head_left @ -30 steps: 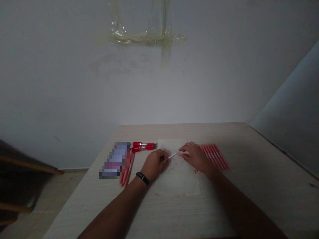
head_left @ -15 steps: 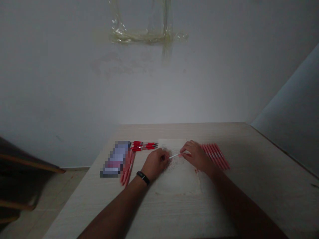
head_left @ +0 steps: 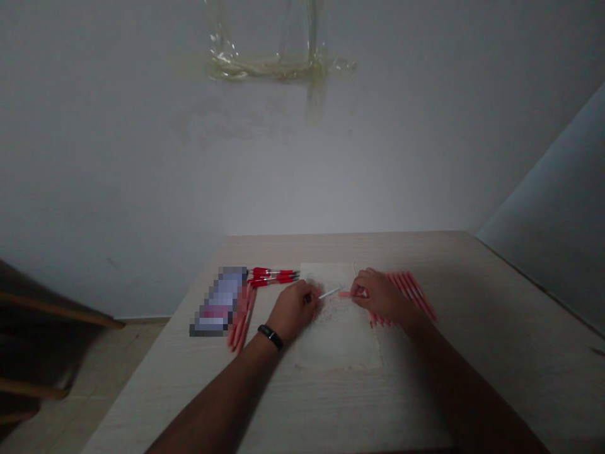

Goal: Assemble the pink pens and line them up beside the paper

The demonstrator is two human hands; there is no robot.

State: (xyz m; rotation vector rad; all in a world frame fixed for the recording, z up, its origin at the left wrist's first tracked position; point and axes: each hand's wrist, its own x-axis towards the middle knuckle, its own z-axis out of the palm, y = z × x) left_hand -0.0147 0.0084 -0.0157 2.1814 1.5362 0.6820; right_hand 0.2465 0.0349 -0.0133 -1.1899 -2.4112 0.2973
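Over a white sheet of paper (head_left: pixel 338 343) on the wooden table (head_left: pixel 472 328), my left hand (head_left: pixel 293 310) is closed on a thin white pen refill (head_left: pixel 329 293) that points right. My right hand (head_left: pixel 382 296) is closed on a pink-red pen barrel (head_left: pixel 347 294), held just right of the refill's tip with a small gap between them. A black band sits on my left wrist. The fingertips of both hands are partly hidden.
A row of several pink pen barrels (head_left: pixel 413 295) lies right of my right hand. Red pens (head_left: pixel 274 277) lie at the paper's upper left, more pink barrels (head_left: pixel 241 318) beside a blurred-out box (head_left: pixel 218 301). A wall rises behind the table; dark furniture (head_left: pixel 33 353) stands left.
My right hand has drawn a little to the right with the barrel, so the refill now shows free between the hands. The left hand has stayed put.
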